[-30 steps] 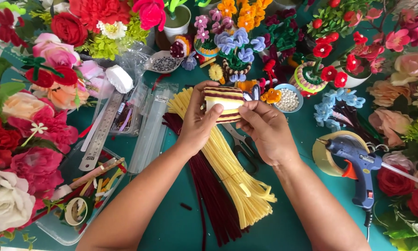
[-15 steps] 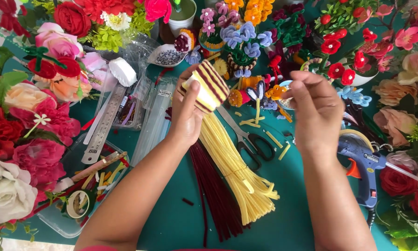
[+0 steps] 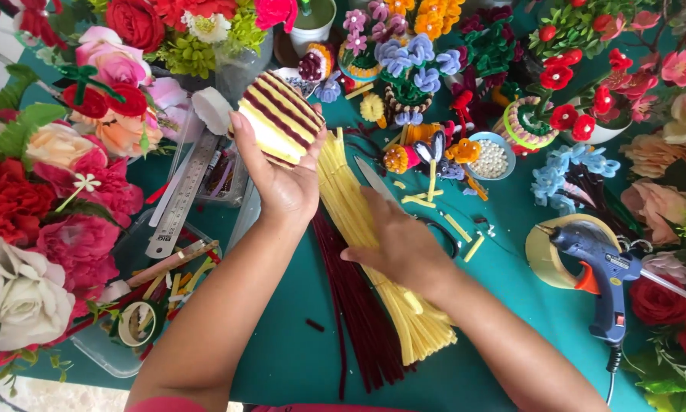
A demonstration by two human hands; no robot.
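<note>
Left hand raised above desk, fingers gripping striped yellow-maroon bundle. Right hand lay palm-down, fingers spread open, on yellow pipe cleaners beside maroon ones.

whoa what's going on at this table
A person is doing craft work with pipe cleaners at a teal table crowded with artificial flowers. The left hand holds up a small rounded piece wrapped in yellow and dark red stripes. The right hand is down flat on a bundle of yellow pipe cleaners, beside a bundle of dark red ones. Scissors lie partly under that hand, and a blue glue gun rests at the right on a roll of tape.
</note>
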